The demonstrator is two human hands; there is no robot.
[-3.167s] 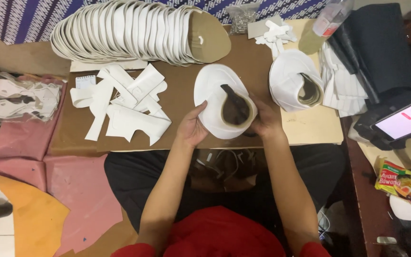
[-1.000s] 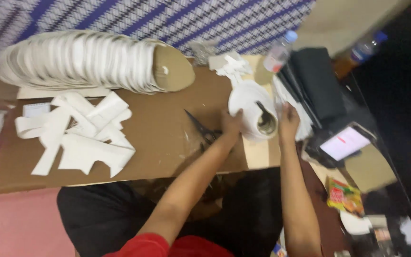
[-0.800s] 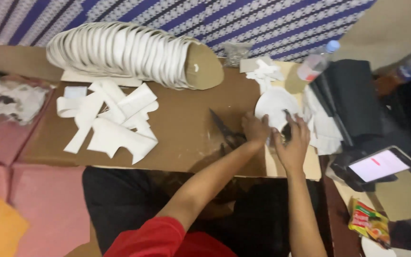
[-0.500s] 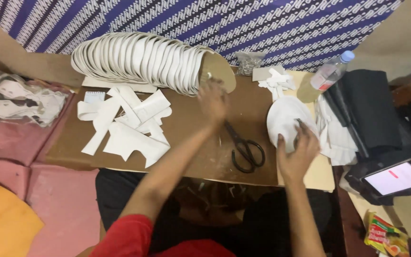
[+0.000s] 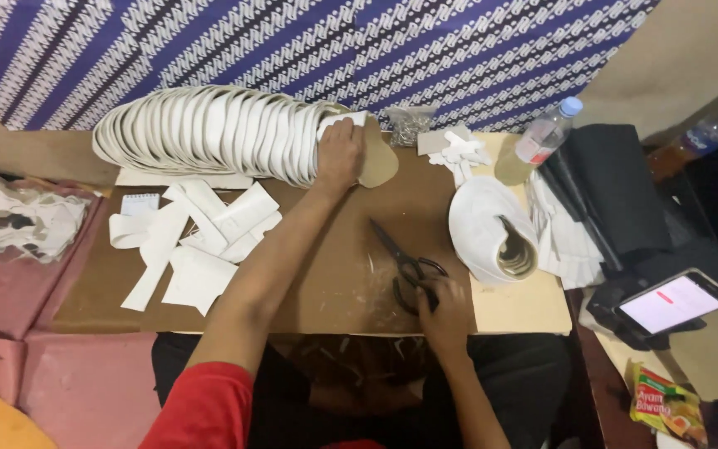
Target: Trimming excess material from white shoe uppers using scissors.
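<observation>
My left hand (image 5: 338, 156) reaches to the far side of the board and grips the nearest white piece at the right end of a long fanned row of white shoe-upper pieces (image 5: 209, 133). A tan insole-shaped piece (image 5: 378, 160) lies against that end. My right hand (image 5: 442, 309) rests near the board's front edge on the handles of black scissors (image 5: 405, 262), whose blades point away to the left. A stack of finished white uppers with tan lining (image 5: 492, 233) lies to the right of the scissors.
Loose white cut strips (image 5: 197, 241) lie on the brown board (image 5: 334, 287) at left. A plastic bottle (image 5: 538, 150), black fabric (image 5: 608, 195), a lit phone (image 5: 675, 301) and a snack packet (image 5: 665, 406) are at right. A bag of white pieces (image 5: 10, 220) lies far left.
The white upper I held in both hands now lies on the stack at right. My left hand has reached across to the fanned row; my right hand has dropped onto the scissors.
</observation>
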